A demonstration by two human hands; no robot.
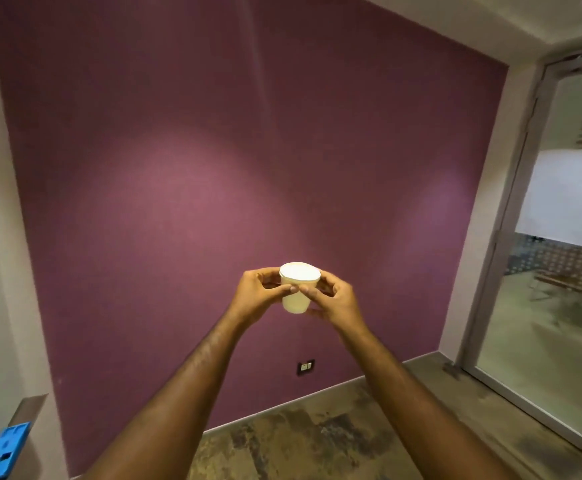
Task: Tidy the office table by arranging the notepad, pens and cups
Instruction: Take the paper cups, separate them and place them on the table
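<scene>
A small white paper cup is held up in the air in front of a purple wall, upright, with its rim toward me. My left hand grips its left side and my right hand grips its right side, thumbs meeting at the front just under the rim. It may be more than one cup stacked; I cannot tell. No table, notepad or pens are in view.
The purple wall fills most of the view, with a dark socket plate low on it. A glass door stands at the right. A blue object sits at the bottom left. Mottled brown floor lies below.
</scene>
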